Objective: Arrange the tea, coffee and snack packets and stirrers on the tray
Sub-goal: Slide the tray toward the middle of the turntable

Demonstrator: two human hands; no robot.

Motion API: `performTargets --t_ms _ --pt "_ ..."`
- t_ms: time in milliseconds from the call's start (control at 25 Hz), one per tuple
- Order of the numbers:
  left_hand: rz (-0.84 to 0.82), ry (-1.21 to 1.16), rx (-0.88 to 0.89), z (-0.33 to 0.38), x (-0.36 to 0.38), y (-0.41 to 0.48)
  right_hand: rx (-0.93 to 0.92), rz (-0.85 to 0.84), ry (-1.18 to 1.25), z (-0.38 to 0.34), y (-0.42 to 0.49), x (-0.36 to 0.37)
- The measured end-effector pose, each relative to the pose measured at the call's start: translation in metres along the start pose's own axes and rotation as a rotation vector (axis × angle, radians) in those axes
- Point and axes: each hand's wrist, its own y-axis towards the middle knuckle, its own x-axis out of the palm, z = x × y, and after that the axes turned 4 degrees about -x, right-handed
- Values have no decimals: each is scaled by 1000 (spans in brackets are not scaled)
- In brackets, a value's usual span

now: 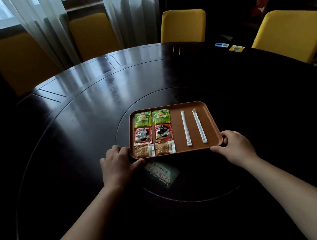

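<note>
Tray: the brown tray (177,135) lies near the middle of the dark round table (73,121), its near edge towards the person.
Left hand: the near-left corner of the tray is gripped by the left hand (117,163), fingers curled over the rim and thumb laid along the near edge.
Right hand: the near-right corner is gripped by the right hand (235,146) in the same way.
Contents: two tea packets (143,119) are set at the far left, two coffee packets (143,135) below them and two snack packets (144,151) nearest; two stirrers (186,128) are laid lengthwise on the right half, apart from each other.
Stage: the arranging is judged done; only placing the tray appears to be left.
Contact: whether the tray is lifted or resting cannot be told from this angle.
Handling: the tray should be kept level and moved slowly, so that the loose packets and light stirrers are not slid out of line.
Nearby: a printed card (161,172) lies just beside the tray's near edge; two small cards (236,48) lie far off to the right.
Obstacles: yellow chairs (183,26) are set round the far side, well apart from the tray.
</note>
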Motion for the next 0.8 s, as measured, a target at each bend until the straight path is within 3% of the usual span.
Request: performTargets --t_ms 440,800 --pt "-63 -5 -58 7 -8 -9 16 -15 26 -6 -9 -8" --pt "-89 -72 88 29 -21 -153 74 -9 235 4 -118 -32"
